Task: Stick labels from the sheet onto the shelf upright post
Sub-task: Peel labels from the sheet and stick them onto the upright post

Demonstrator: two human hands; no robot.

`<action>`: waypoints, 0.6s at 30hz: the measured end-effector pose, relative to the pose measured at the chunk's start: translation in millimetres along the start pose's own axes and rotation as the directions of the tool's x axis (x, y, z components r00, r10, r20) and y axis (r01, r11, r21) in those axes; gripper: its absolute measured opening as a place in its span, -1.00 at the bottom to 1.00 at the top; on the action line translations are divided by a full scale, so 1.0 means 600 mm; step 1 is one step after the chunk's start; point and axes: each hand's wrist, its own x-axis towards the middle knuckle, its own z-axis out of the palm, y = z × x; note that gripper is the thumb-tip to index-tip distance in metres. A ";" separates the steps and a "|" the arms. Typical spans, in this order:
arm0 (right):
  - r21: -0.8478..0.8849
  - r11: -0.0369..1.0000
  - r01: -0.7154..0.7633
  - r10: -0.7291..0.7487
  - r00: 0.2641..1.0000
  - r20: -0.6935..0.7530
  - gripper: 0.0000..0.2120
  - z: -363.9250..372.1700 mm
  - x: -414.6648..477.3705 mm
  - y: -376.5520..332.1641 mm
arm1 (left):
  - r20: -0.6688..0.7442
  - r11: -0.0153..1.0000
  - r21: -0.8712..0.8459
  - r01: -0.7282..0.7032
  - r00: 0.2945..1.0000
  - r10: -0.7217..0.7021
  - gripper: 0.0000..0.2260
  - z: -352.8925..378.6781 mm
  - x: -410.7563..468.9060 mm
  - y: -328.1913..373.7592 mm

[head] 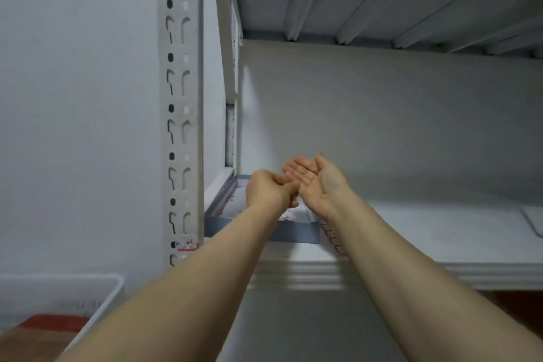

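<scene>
dim, cool, even light; soft focus throughout, wide-angle bending at the edges.

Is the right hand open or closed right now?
Open: the right hand is turned palm up with its fingers straight, above the blue tray.

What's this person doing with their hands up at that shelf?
A person reaches both bare arms over a white shelf. The right hand lies open, palm up. The left hand, fingers curled, meets it at the palm; whether it pinches a label is too blurred to tell. Under them, a shallow grey tray holds a sheet. One label already sits low on the slotted upright post.
</scene>
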 end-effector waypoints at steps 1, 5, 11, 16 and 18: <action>-0.010 1.000 0.002 -0.002 1.000 -0.002 -0.50 -0.004 0.004 -0.001 | 0.001 1.000 0.019 0.010 1.000 -0.010 -0.89 0.001 0.005 -0.002; -0.273 0.959 0.069 -0.070 0.998 0.005 -0.70 -0.017 0.007 -0.002 | -0.034 0.992 0.127 0.005 0.999 -0.001 -0.90 -0.007 0.019 -0.006; -0.805 0.540 0.247 -0.318 0.945 0.076 -0.77 -0.023 0.007 0.003 | -0.027 0.937 0.342 -0.075 0.996 0.090 -0.94 -0.021 0.019 -0.004; -0.902 0.331 0.277 -0.369 0.918 0.146 -0.86 -0.021 -0.004 0.000 | -0.007 0.942 0.328 -0.065 0.997 0.072 -0.96 -0.031 0.015 -0.007; -0.913 0.318 0.257 -0.367 0.921 0.132 -0.85 -0.021 -0.011 0.001 | -0.008 0.931 0.356 -0.075 0.997 0.083 -0.97 -0.032 0.015 -0.008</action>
